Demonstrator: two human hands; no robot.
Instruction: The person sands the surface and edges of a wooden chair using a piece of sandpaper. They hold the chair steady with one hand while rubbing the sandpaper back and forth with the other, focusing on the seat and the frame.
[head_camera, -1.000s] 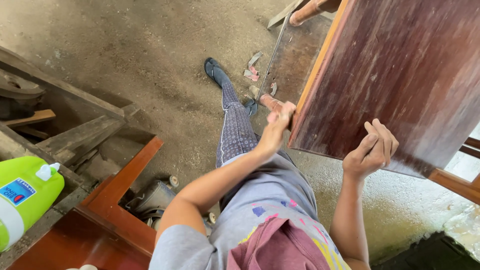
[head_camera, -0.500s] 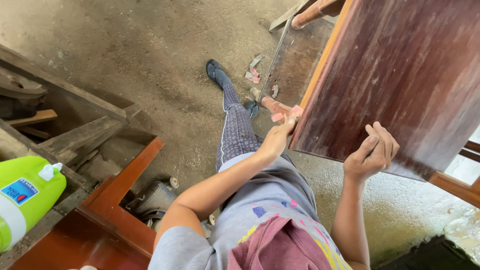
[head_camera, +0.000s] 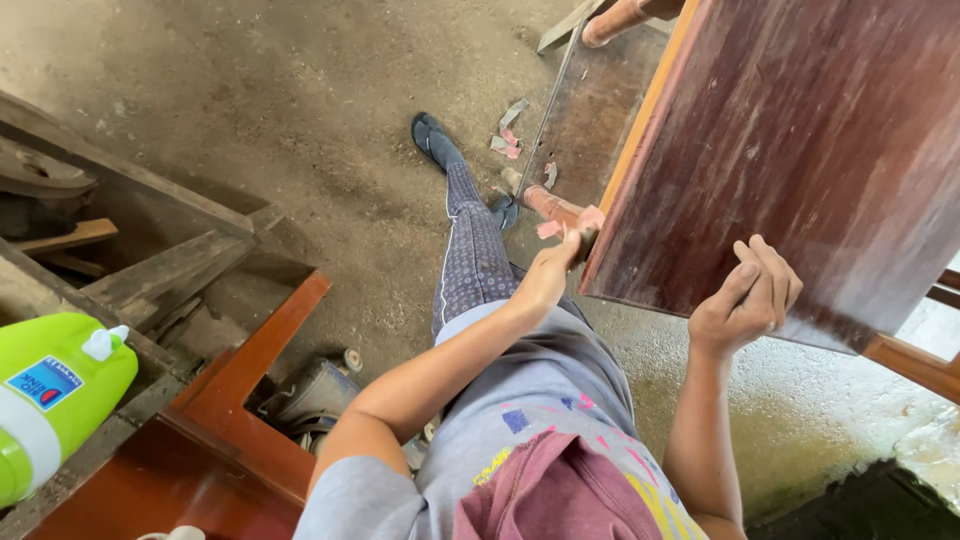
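two hands on one dark red-brown wooden panel (head_camera: 800, 150), which fills the frame from 12 to 3 o'clock. its pale orange side edge (head_camera: 640, 140) runs long, from 1 o'clock down toward centre, ending at the lower corner.

left hand (head_camera: 555, 268) sits right at that corner, fingers pinched on a small pink scrap (head_camera: 590, 218), likely sandpaper, pressed to the edge. the edge climbs away from this grip toward 1 o'clock, so this hand is the nearer one to it.

right hand (head_camera: 748, 300) is at 4 o'clock off the corner, curled over the panel's bottom edge, fingers flat on the face, clasping the board.

pink scraps (head_camera: 508, 140) lie on the floor at 11 o'clock, near a dark sandal (head_camera: 432, 135). green bottle (head_camera: 50, 400) at 8 o'clock, well apart.
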